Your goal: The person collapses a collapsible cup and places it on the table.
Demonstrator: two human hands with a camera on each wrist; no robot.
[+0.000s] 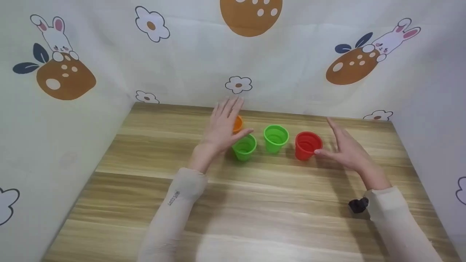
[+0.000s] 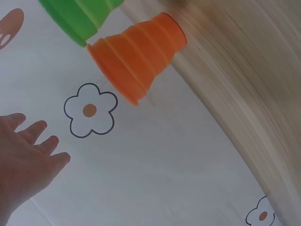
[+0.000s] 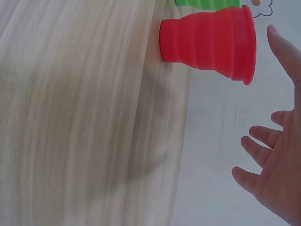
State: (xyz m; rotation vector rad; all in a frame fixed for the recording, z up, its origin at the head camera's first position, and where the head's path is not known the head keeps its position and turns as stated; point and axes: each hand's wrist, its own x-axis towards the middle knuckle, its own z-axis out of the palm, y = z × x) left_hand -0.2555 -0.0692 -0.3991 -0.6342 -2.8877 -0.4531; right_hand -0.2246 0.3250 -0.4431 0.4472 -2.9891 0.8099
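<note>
Several ribbed cups stand upright, mouths up, toward the back of the wooden table. In the head view a red cup (image 1: 308, 145) is rightmost, a green cup (image 1: 276, 139) is left of it, and a second green cup (image 1: 244, 147) lies further left. Behind that one an orange cup (image 1: 238, 124) is partly hidden by my left hand (image 1: 222, 129), which hovers over the cups' left side with fingers spread. My right hand (image 1: 346, 147) is beside the red cup, fingers extended and its thumb tip overlapping the rim. In the right wrist view the palm faces the red cup (image 3: 209, 44).
A pale cloth with rabbit and flower prints (image 1: 182, 65) walls the table (image 1: 255, 203) at the back and sides. A small black object (image 1: 358, 205) sits at my right sleeve's cuff.
</note>
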